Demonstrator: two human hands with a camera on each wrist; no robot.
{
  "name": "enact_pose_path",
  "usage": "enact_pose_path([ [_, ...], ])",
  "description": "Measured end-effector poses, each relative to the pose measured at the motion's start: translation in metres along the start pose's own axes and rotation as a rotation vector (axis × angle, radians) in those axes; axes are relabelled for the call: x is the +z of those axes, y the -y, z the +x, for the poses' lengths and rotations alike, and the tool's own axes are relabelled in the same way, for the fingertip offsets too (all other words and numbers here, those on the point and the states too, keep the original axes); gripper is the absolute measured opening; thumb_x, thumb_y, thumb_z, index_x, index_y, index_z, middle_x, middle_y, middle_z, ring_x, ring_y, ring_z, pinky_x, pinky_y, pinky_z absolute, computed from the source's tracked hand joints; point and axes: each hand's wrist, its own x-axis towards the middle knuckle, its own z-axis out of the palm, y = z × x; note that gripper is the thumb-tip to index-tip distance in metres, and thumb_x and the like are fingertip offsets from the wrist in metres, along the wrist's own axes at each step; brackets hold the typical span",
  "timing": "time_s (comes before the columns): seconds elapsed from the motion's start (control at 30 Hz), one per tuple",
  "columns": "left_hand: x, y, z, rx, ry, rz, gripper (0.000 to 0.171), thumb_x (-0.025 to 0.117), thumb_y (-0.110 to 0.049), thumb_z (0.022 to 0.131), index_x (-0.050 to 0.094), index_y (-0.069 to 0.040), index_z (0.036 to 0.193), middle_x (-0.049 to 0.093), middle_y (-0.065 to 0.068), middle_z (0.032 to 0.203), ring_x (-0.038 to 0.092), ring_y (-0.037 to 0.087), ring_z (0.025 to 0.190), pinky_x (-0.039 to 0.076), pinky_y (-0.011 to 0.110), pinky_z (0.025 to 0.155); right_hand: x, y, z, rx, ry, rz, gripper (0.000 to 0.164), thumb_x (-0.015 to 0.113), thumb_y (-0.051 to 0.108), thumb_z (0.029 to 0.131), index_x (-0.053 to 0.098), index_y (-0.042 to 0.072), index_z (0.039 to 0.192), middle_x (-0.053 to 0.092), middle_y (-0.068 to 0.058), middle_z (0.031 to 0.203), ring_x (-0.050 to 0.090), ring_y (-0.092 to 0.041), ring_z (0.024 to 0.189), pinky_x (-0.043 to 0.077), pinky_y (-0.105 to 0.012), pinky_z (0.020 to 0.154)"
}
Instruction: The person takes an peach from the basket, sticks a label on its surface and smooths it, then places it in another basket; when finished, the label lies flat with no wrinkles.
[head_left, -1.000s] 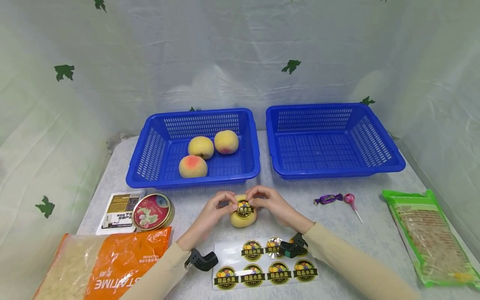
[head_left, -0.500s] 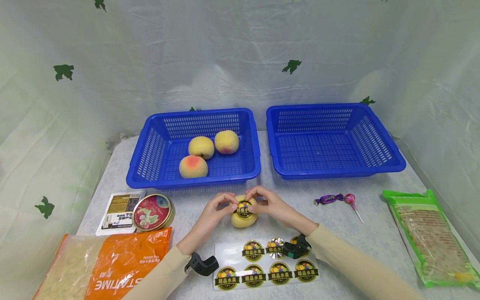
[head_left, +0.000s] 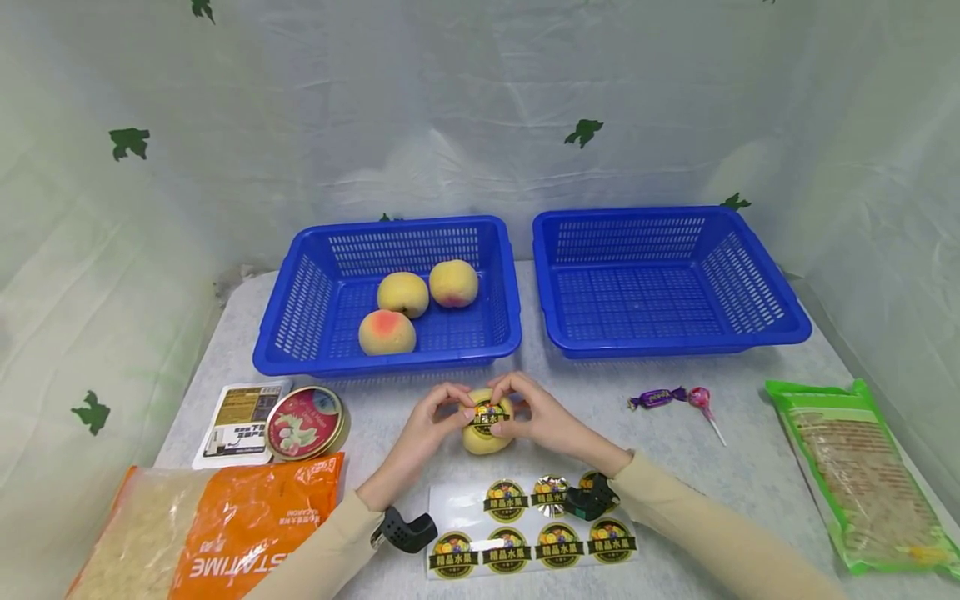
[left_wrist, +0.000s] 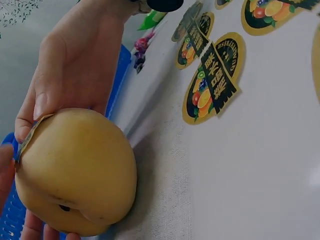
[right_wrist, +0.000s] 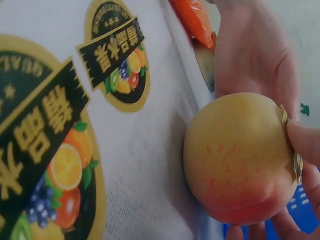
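Note:
A yellow peach (head_left: 483, 446) with a pink blush (right_wrist: 240, 205) sits between my two hands in the middle of the table. On its upper face is a round black-and-gold fruit sticker (head_left: 487, 414). My left hand (head_left: 429, 427) grips the peach from the left, its thumb at the sticker's edge. From the other side my right hand (head_left: 546, 421) holds the same peach, thumb pressing the sticker's lower right edge. Both wrist views show the sticker edge-on, its rim standing slightly off the skin. Below the hands lies a white sheet (head_left: 453, 502) bearing several matching stickers.
Behind the hands stand two blue baskets; the left basket (head_left: 300, 367) holds three peaches (head_left: 402, 294), and the right basket (head_left: 675, 342) stands beside it. At left lie a round tin (head_left: 303, 423), a flat pack (head_left: 238, 423) and an orange macaroni bag (head_left: 247, 521). Candies (head_left: 658, 398) and a green-edged bag (head_left: 855, 475) lie right.
My right thumb has slid down along the sticker from its right side to its lower right edge. The left hand and the peach stay nearly in place.

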Motion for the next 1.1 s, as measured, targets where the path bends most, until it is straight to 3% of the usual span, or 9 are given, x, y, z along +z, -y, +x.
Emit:
enact_pose_path([
  [0.2, 0.005, 0.012, 0.003, 0.083, 0.036, 0.175, 0.034, 0.073, -0.012, 0.075, 0.047, -0.007, 0.095, 0.037, 0.009, 0.121, 0.037, 0.023, 0.109, 0.034, 0.042, 0.091, -0.005, -0.004, -0.001, 0.081, -0.007, 0.134, 0.014, 0.060, 0.009, 0.086, 0.053, 0.005, 0.097, 0.044, -0.009, 0.127, 0.038, -0.022, 0.118, 0.035, -0.041, 0.093],
  [0.37, 0.010, 0.014, 0.002, 0.123, 0.011, 0.258, 0.039, 0.076, -0.019, 0.073, 0.042, -0.011, 0.092, 0.035, 0.006, 0.117, 0.034, 0.021, 0.107, 0.035, 0.041, 0.087, -0.006, 0.007, -0.001, 0.129, -0.025, 0.183, 0.010, 0.055, 0.006, 0.088, 0.053, -0.002, 0.095, 0.045, -0.014, 0.127, 0.040, -0.027, 0.117, 0.037, -0.040, 0.091],
  [0.5, 0.012, 0.015, 0.002, 0.131, 0.001, 0.261, 0.039, 0.076, -0.018, 0.072, 0.043, -0.012, 0.091, 0.035, 0.006, 0.117, 0.034, 0.021, 0.106, 0.035, 0.041, 0.086, -0.006, 0.022, -0.002, 0.140, -0.033, 0.171, 0.010, 0.052, 0.005, 0.090, 0.052, -0.005, 0.092, 0.045, -0.017, 0.125, 0.041, -0.029, 0.116, 0.039, -0.039, 0.089],
  [0.73, 0.010, 0.016, 0.000, 0.145, 0.010, 0.244, 0.037, 0.075, -0.018, 0.074, 0.043, -0.012, 0.092, 0.034, 0.006, 0.119, 0.033, 0.022, 0.109, 0.035, 0.042, 0.086, -0.005, 0.025, -0.001, 0.131, -0.034, 0.144, 0.010, 0.052, 0.004, 0.089, 0.051, -0.005, 0.093, 0.046, -0.018, 0.124, 0.043, -0.030, 0.113, 0.038, -0.041, 0.089],
  [0.9, 0.004, 0.015, 0.001, 0.140, 0.065, 0.227, 0.034, 0.073, -0.018, 0.076, 0.045, -0.011, 0.095, 0.033, 0.008, 0.121, 0.032, 0.023, 0.111, 0.034, 0.044, 0.088, -0.007, 0.022, -0.002, 0.152, -0.021, 0.203, 0.011, 0.053, 0.004, 0.089, 0.052, -0.005, 0.094, 0.046, -0.016, 0.125, 0.042, -0.030, 0.114, 0.039, -0.041, 0.089],
  [1.1, -0.002, 0.009, 0.001, 0.123, 0.126, 0.158, 0.027, 0.067, -0.004, 0.078, 0.049, -0.003, 0.098, 0.034, 0.015, 0.126, 0.034, 0.026, 0.114, 0.032, 0.049, 0.093, -0.010, 0.011, -0.003, 0.189, -0.016, 0.322, 0.014, 0.052, 0.002, 0.089, 0.051, -0.009, 0.097, 0.045, -0.016, 0.127, 0.039, -0.032, 0.118, 0.038, -0.039, 0.090],
])
